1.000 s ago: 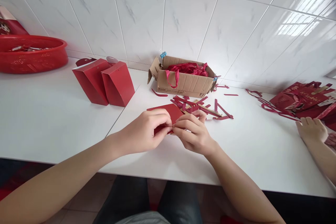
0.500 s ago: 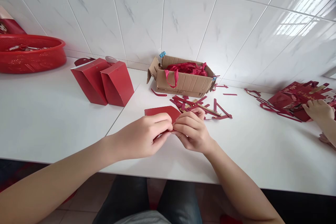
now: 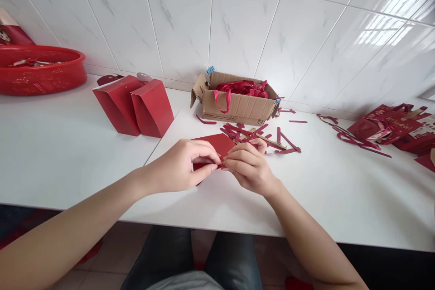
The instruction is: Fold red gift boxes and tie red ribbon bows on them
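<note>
A red paper box (image 3: 217,142) sits on the white table in front of me, partly hidden by both hands. My left hand (image 3: 193,163) is closed on its near edge, with thumb and fingers pinching there. Touching it at the same edge, my right hand (image 3: 246,165) has its fingertips pinched together; whatever small piece lies between them is hidden. Just behind the right hand is a loose pile of dark red and gold strips (image 3: 254,136).
A cardboard box (image 3: 234,108) of red ribbon stands by the tiled wall. Two red boxes (image 3: 152,108) stand to the left, near a red plastic basket (image 3: 44,74). Printed red boxes (image 3: 387,124) and ribbons lie at the right, with a person's fingers at the frame edge.
My left hand has shifted slightly left and up, and its fingers have loosened a little. More of the red box shows. At the right, the other person's hand has drawn back from the printed boxes.
</note>
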Demonstrator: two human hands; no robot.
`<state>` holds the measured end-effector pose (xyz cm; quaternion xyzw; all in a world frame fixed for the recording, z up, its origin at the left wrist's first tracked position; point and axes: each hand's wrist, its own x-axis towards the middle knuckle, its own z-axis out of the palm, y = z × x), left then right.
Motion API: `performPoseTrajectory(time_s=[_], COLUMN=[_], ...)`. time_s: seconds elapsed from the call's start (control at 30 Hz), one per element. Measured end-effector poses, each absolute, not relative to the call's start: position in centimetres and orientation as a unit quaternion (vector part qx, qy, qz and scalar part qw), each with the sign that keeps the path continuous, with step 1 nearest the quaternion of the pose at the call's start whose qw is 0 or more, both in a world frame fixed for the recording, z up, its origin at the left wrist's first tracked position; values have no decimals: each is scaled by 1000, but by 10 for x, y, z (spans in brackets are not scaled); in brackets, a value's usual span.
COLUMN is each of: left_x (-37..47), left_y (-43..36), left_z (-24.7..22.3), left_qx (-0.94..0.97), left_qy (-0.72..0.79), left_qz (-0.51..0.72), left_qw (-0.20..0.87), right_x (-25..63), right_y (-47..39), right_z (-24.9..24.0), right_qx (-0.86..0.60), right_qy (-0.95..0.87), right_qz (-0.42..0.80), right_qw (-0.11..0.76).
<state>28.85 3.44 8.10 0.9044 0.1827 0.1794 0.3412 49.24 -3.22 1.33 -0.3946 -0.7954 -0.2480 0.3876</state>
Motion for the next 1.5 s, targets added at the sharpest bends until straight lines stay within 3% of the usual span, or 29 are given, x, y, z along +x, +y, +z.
performPoseTrajectory(time_s=[0.2, 0.5, 0.8, 1.0, 1.17, 1.33, 1.5], left_x=[295, 300, 305, 309, 303, 315, 338], left_y=[47, 43, 46, 43, 62, 75, 74], left_z=[86, 81, 75, 73, 85, 90, 79], left_qx=[924, 937, 892, 879, 870, 867, 862], left_qy=[161, 115, 203, 236, 204, 183, 91], left_qz=[128, 172, 164, 186, 122, 153, 96], left_qw=[324, 281, 370, 369, 431, 438, 490], right_x=[493, 490, 491, 491, 491, 493, 499], right_y=[-33, -33, -36, -33, -34, -34, -31], right_z=[13, 11, 10, 8, 12, 20, 22], right_qx=[-383, -371, -362, -360, -373, -373, -366], right_qy=[-805, -793, -798, -786, -784, -749, -762], right_qz=[-256, -268, -321, -318, -304, -270, -221], right_qw=[375, 402, 359, 390, 393, 477, 486])
